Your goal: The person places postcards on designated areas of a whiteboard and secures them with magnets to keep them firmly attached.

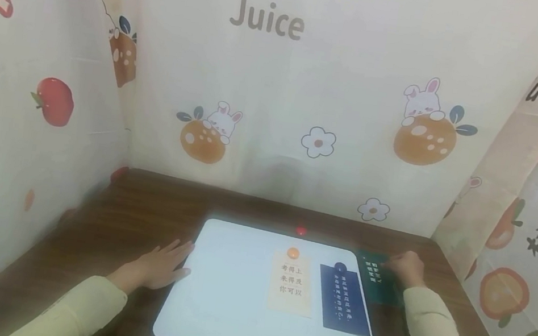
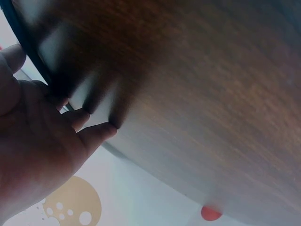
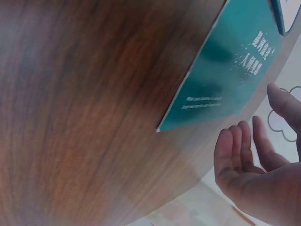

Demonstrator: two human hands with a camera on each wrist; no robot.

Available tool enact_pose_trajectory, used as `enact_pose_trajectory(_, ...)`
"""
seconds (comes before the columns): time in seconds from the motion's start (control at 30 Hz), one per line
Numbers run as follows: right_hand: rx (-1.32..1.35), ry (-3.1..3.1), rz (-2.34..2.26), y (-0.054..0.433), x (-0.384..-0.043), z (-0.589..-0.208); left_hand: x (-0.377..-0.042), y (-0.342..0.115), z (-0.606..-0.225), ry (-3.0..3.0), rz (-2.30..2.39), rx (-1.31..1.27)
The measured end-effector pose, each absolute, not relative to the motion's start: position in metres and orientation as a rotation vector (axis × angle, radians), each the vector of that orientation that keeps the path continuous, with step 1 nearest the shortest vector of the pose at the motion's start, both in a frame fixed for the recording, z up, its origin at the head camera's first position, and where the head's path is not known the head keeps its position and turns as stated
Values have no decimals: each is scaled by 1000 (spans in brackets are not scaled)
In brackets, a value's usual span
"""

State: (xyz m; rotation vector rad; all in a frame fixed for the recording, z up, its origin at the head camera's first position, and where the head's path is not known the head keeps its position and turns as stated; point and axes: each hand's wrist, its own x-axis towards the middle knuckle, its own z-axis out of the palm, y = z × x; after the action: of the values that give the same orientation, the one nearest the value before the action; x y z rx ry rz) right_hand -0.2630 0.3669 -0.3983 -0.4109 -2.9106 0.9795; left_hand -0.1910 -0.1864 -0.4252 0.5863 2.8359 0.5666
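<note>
A whiteboard [image 1: 226,288] lies flat on the brown table. My left hand [image 1: 157,264] touches its left edge, fingers spread and nearly straight; the left wrist view shows the fingertips [image 2: 113,129] down on the wood. On the board's right half are a cream card [image 1: 289,304] under an orange round magnet [image 1: 293,253] and a navy card [image 1: 345,316] under a dark blue round magnet [image 1: 340,268]. Right of the board a green card [image 3: 211,80] lies on the table. Over its far right side hovers my right hand [image 1: 407,268], fingers loosely bent, holding nothing.
A small red round piece [image 1: 301,231] sits just beyond the board's far edge. Fruit-printed cloth [image 1: 280,89] encloses the table at the back and both sides. A dark thing, partly hidden, lies beneath my right sleeve [image 1: 438,324].
</note>
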Motion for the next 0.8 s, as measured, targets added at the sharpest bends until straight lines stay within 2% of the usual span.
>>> enact_pose_trajectory(0.2,-537,-2935,987,369,-257,-397,-190,-186,-426,2838,563,584)
enact_pose_trajectory(0.8,-623,-3006,1035,368,-253,-406,-195,-188,-432,2856,537,611)
